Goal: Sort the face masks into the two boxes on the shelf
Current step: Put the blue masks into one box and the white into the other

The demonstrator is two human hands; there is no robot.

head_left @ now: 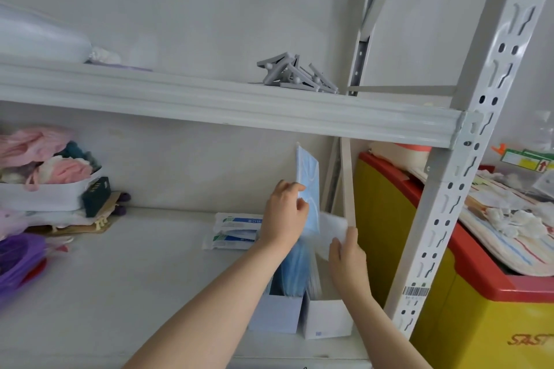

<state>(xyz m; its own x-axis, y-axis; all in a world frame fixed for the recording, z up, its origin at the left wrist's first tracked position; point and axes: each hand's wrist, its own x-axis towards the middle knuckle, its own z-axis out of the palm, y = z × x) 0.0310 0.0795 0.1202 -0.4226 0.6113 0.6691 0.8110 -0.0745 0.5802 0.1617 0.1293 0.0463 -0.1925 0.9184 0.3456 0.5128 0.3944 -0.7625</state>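
Bright, even, soft light; wide-angle bending at edges; slight motion blur.

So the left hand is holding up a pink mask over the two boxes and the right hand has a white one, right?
Not quite. The head view shows the left hand holding up a blue mask, not a pink one. The right hand does have a white mask, over the two boxes.
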